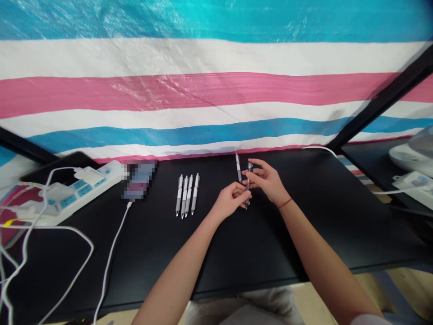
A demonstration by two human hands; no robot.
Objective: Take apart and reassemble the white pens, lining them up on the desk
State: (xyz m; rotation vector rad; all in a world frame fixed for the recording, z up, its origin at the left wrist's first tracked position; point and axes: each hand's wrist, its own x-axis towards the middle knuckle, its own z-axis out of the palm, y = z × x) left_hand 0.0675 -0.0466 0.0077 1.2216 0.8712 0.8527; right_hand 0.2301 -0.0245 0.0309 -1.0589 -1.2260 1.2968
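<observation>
A thin red cord bracelet [285, 203] circles the right wrist [280, 195]; a pale fabric sleeve edge [368, 320] shows between four and five o'clock, wrinkled grey cloth clothing [243, 312] at six.

Turquoise, white, pink and blue stripes on the sheet [216, 92] at 12 o'clock, above a plain black tabletop [209, 257].
The sheet's bands run crosswise: broad turquoise-blue at the top, then white, pink, white, a narrower blue, white and a thin pink edge, with pale glints on the upper bands; at 8 o'clock, four pens [185, 196] repeat white barrels over grey grips with silvery tips; towards 4 o'clock, the held pen [250, 168] is dark and smoky, and the lone pen [238, 165] is white above grey; the wrist cord [286, 202] at 4 o'clock is red; at 9 o'clock, the power strip [72, 207] is white with light-blue socket faces, and the phone [139, 180] is pixelated in grey-blue and maroon blocks; the clothing [241, 311] at 6 o'clock is grey.
</observation>
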